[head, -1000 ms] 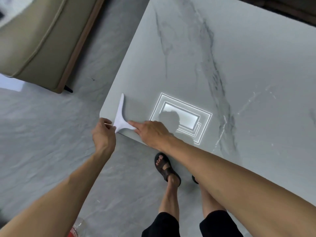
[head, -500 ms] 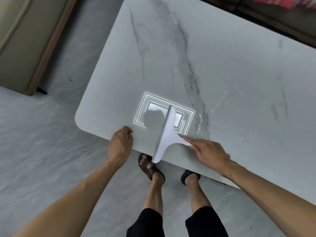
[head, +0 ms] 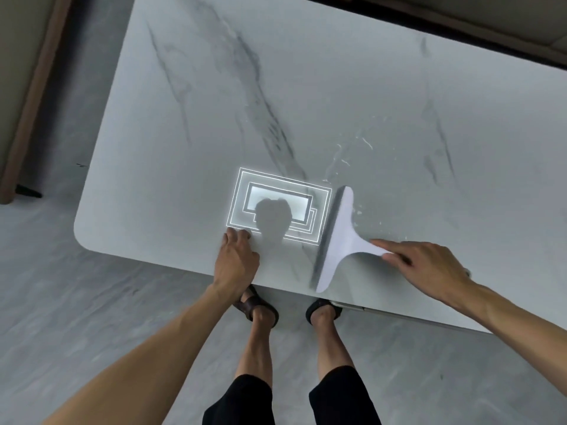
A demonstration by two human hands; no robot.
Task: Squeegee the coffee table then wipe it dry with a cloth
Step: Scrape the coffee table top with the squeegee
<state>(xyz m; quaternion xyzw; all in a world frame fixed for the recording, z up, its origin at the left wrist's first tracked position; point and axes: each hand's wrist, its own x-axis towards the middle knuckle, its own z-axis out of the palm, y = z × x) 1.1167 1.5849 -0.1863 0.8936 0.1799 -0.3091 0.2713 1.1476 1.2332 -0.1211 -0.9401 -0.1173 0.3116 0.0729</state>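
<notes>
A white T-shaped squeegee (head: 339, 239) lies blade-down on the pale marble coffee table (head: 306, 96), its blade running from the near edge away from me. My right hand (head: 426, 265) holds its handle end, forefinger stretched along it. Water drops and streaks (head: 352, 154) glisten beyond and to the right of the blade. My left hand (head: 237, 260) rests on the table's near edge, fingers curled on the top, holding nothing. No cloth is in view.
A bright ceiling-light reflection (head: 279, 205) shows on the tabletop between my hands. My sandalled feet (head: 260, 305) stand on the grey floor at the table's near edge. A sofa base (head: 27, 96) runs along the left; dark furniture (head: 460, 23) lies behind the table.
The squeegee has travelled right along the table's near side, from the left corner to right of the light reflection. My left hand let go of it and now rests on the table edge.
</notes>
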